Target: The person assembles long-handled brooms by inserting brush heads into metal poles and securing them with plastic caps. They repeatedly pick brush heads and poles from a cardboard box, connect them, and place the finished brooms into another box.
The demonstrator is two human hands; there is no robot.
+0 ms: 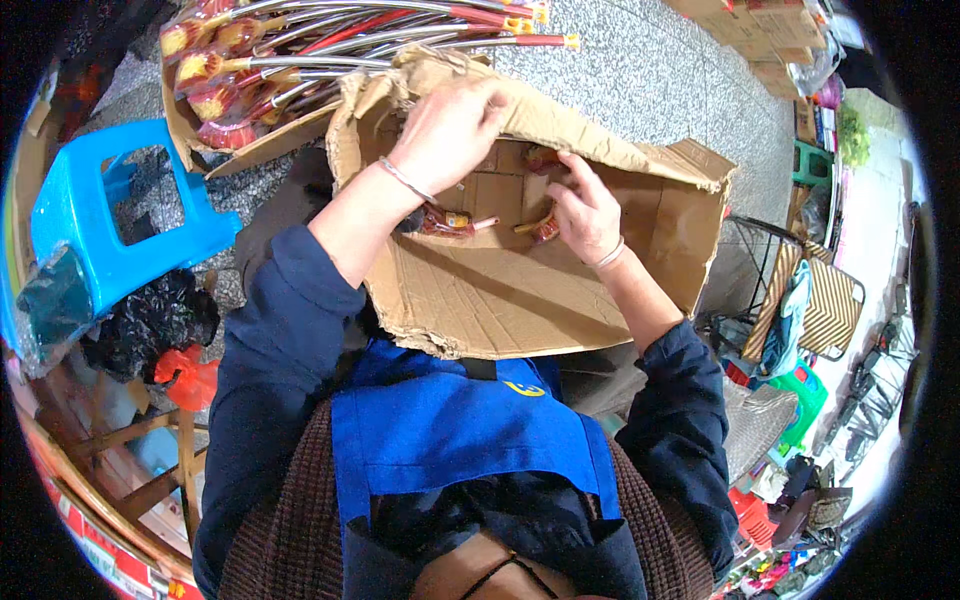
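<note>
An open cardboard box (500, 305) with torn, ragged edges sits in front of me, tilted toward me. My left hand (450, 135) is closed over its far flap (560, 125), the fingers curled against the cardboard. Over the box's inside hangs my right hand (588, 215), its thumb and index finger bent but apart, with the index fingertip near the flap's lower edge. Nothing shows between those fingers. Inside lie small plastic-wrapped pieces in red and yellow: one wrapped piece (450, 220) on the left, another wrapped piece (545, 229) beside my right hand. The flap hides part of the inside.
A second carton (265, 150) at the far left holds many long silver and red rods (330, 50) with wrapped yellow-red heads. A blue plastic stool (95, 200) and black plastic bag (150, 325) are at my left. A striped folding chair (815, 300) stands at right; stacked cartons (765, 30) are beyond.
</note>
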